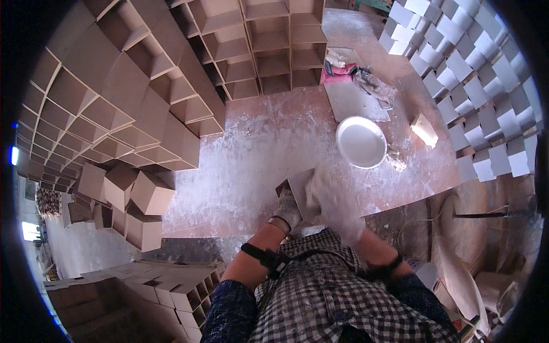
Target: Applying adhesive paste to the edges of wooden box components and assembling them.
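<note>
Close to my body, at the near edge of the work table (251,154), a small grey-brown cardboard box (303,191) is held up and tilted. My left hand (289,210), in a greyish glove, reaches into its open side and grips it; the fingertips are hidden inside. On the box's right side my right hand (338,208), in a pale glove, is smeared by motion. Something tan and blurred lies at its fingers, too unclear to name. Beyond that hand stands a round white basin (361,143) with white matter inside.
Open-fronted cardboard boxes (269,34) are stacked at the back, with more boxes (140,191) piled at left. Pale box-shaped pieces (474,91) form a tall stack at right. Crumpled cloths (374,86) and a cream block (424,131) lie near the basin.
</note>
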`<state>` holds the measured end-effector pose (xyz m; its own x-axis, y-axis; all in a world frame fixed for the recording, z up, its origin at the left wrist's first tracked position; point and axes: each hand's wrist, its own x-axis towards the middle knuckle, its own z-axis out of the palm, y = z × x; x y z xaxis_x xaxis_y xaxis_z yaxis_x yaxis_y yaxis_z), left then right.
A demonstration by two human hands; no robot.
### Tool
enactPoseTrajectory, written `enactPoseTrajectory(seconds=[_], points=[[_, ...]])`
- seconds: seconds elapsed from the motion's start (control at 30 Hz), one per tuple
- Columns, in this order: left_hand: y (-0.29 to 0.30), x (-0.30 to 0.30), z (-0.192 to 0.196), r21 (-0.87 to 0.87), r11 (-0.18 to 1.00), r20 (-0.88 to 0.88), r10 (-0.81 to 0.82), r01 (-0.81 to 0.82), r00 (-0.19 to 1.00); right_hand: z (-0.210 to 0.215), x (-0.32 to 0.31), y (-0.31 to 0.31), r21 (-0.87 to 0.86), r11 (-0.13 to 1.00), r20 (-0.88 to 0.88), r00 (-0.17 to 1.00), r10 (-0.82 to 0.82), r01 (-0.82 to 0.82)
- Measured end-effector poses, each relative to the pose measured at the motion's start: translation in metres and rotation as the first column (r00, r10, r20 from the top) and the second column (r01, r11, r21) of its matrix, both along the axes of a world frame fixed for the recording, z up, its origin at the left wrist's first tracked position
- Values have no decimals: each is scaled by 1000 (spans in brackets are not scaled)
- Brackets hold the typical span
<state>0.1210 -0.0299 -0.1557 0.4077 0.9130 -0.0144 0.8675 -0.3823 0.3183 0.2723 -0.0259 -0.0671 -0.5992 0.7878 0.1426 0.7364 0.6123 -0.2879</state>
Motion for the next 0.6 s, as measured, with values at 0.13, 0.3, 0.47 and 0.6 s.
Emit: enactPoseTrajectory(seconds=[0.13,0.3,0.47,0.6], points=[[-17,-4,-100,-339,941,790,274,18,549,-11,14,-51,24,995,-233,967,99,-96],[21,24,62,-95,995,-227,-46,25,973,-24,-1,36,121,993,-182,983,19,3],[7,8,-25,-302,952,178,104,-47,979,21,-7,-4,-236,970,226,974,-11,66],[-11,0,-30,-409,906,697,232,110,679,-9,11,-39,115,987,-192,972,134,-113]])
